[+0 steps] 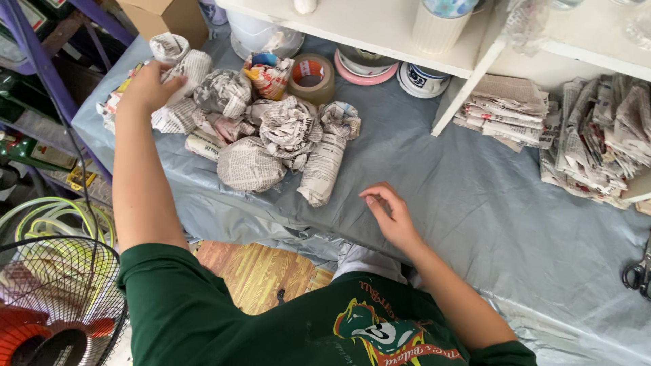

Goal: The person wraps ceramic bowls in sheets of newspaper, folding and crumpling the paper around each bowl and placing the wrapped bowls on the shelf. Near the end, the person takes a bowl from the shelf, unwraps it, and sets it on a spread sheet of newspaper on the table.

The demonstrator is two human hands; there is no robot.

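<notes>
Near the green sleeve, the right hand (388, 215) is resting empty and half curled on the grey sheet (461, 183), while the left hand (148, 87) is pressing fingers spread on a newspaper-wrapped bundle (178, 74) far left, and placing it gently seems wise.

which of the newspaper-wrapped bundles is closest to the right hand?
The long tube-shaped bundle at the pile's right edge, its lower end pointing toward the right hand. The others are rounder and lie farther left, toward the left hand.
</notes>
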